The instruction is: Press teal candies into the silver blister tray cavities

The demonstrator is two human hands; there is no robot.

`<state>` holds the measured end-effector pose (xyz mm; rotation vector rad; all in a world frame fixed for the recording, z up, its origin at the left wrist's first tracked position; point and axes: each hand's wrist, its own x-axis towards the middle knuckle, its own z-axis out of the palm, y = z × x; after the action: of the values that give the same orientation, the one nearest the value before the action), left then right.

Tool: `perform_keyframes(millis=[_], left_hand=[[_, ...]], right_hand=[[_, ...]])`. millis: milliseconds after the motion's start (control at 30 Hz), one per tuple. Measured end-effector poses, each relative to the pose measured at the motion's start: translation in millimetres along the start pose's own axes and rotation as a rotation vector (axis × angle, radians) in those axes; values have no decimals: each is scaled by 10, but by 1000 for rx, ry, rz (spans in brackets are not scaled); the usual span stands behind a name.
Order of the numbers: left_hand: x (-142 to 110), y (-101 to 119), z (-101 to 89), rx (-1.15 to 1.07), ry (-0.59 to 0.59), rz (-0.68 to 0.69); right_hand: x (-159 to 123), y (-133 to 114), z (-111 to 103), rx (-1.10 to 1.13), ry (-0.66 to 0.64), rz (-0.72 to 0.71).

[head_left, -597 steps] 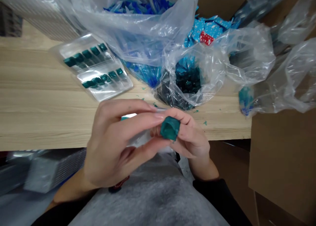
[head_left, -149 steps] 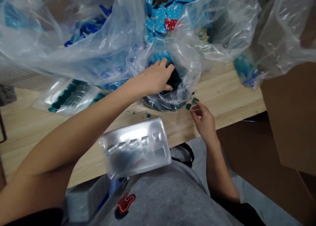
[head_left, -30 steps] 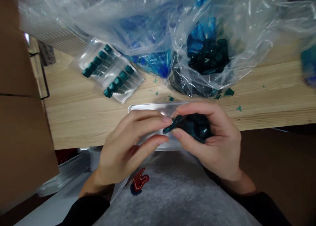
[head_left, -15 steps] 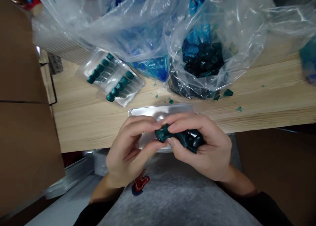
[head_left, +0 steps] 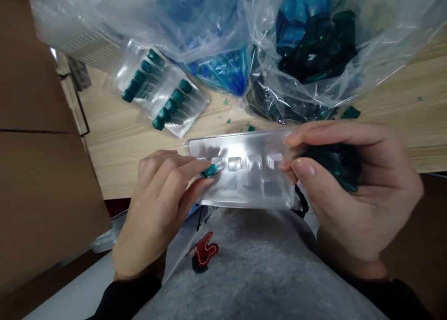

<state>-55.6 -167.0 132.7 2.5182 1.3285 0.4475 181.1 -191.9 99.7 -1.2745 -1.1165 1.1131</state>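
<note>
My left hand [head_left: 160,203] pinches a small teal foil piece [head_left: 210,171] between thumb and fingers, at the end cavity of a clear plastic blister tray [head_left: 244,171]. The tray lies across my lap, just off the table edge, and its other cavities look unfilled. My right hand [head_left: 352,180] curls around a wad of dark teal foil [head_left: 335,164], with its fingertips against the tray's right end. Much of the wad is hidden inside that hand.
Two blister trays with teal pieces in rows [head_left: 157,89] lie on the wooden table [head_left: 115,164]. Clear plastic bags [head_left: 195,17] hold blue and dark teal foil. Teal scraps dot the wood. A cardboard box [head_left: 42,124] stands at the left. A red patch [head_left: 205,249] marks my grey apron.
My hands have moved apart, showing the tray between them. My left hand now holds a small teal piece at the tray's end cavity, separate from the wad in my right hand.
</note>
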Motion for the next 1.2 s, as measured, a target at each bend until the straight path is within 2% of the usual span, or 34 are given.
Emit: perform_keyframes(millis=[100, 267, 400, 500, 633, 700, 800, 867, 967, 1100, 1200], left_hand=[[42, -12, 53, -49, 9, 15], [29, -89, 128, -103, 13, 89], [24, -174, 171, -184, -1, 103], [56, -153, 158, -271, -1, 44], [136, 38, 103, -545, 102, -77], [194, 144, 73, -631, 39, -68], [284, 238, 46, -625, -93, -21], [325, 257, 44, -627, -98, -31], [346, 246, 65, -706, -34, -79], [328, 217, 113, -833, 115, -130], [316, 226, 133, -848, 115, -123]], right_hand=[[37, -15, 37, -15, 65, -63], [78, -1, 68, 97, -12, -28], [90, 1, 80, 27, -69, -85], [85, -15, 118, 31, -163, -91], [83, -23, 187, 5, -261, -166], [88, -20, 199, -58, -294, -225], [103, -13, 179, -125, -359, -273], [111, -11, 156, -137, -383, -300], [113, -24, 134, -101, -360, -290], [94, -56, 137, -22, -242, -235], [81, -59, 156, -13, -171, -264]])
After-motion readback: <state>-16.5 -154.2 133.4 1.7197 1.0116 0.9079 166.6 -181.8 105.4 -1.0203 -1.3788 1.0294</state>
